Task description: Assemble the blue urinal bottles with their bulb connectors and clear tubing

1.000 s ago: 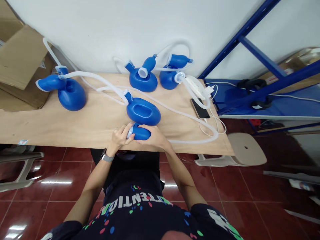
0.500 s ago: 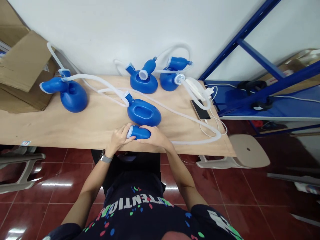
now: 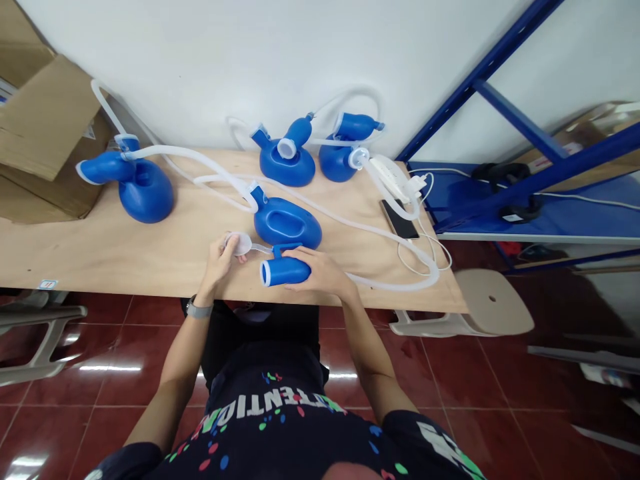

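Observation:
My right hand (image 3: 323, 272) is wrapped round a blue plastic funnel (image 3: 285, 272), whose white-rimmed mouth faces left. A small blue handle stands out from its far side. Between the fingers of my left hand (image 3: 220, 260) is a translucent cap (image 3: 239, 244), joined to the funnel by a thin strap. A long white hose (image 3: 400, 285) runs out from behind my right hand and loops over the table. Just beyond both hands lies a blue bottle (image 3: 287, 223) with a dished side and a hose at its neck. My right palm hides the funnel's narrow end.
More blue bottles with funnels stand at the left (image 3: 145, 193), back middle (image 3: 285, 163) and back right (image 3: 335, 163). A phone (image 3: 400, 220) with cables lies near a white power strip (image 3: 390, 177). An open cardboard box (image 3: 50, 180) is at left, a blue rack (image 3: 525, 127) at right.
The cap has come off the funnel's mouth. My left hand has moved left and slightly away from me with it, while my right hand has shifted a little right with the funnel.

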Tool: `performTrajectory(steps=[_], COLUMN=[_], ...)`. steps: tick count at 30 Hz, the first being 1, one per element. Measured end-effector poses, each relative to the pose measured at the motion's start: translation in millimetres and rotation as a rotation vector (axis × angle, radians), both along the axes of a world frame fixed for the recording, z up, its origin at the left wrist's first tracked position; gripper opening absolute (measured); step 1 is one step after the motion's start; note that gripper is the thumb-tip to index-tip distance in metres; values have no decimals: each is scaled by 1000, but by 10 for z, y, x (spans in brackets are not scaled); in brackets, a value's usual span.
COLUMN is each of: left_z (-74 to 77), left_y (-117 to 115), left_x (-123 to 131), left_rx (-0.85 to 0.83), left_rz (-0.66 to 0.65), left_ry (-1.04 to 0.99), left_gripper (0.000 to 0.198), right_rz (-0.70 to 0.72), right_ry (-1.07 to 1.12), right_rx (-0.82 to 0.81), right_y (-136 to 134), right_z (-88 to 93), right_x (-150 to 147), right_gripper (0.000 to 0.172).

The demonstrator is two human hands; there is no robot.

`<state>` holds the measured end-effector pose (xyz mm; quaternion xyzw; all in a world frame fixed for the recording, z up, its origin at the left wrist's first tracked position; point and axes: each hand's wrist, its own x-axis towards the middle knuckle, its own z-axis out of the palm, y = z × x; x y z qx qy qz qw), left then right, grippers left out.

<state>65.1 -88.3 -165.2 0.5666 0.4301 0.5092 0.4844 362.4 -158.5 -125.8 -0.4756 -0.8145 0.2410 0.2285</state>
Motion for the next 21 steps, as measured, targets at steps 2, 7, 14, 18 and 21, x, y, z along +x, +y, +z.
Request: performTrajectory(steps=[2, 7, 14, 18, 21], left_z=[-25, -214, -26, 330, 495], left_y=[138, 254, -102, -266, -264], left_x=[-144, -475, -43, 218, 207], left_rx=[-4, -109, 359, 578, 586], left_rz=[217, 318, 324, -14, -180], left_ry=[-26, 327, 680, 595, 537], left_gripper=[55, 59, 48, 30, 36], right_rz=[-7, -188, -323, -250, -150], right_ry=[-35, -58, -97, -128, -138], right_rx=[26, 153, 284, 281, 265], right_y=[-16, -67, 100, 212, 262], right_z=[-15, -82, -66, 0, 53], right_x=[56, 164, -57, -138, -133], right_gripper=[71, 68, 61, 60, 59])
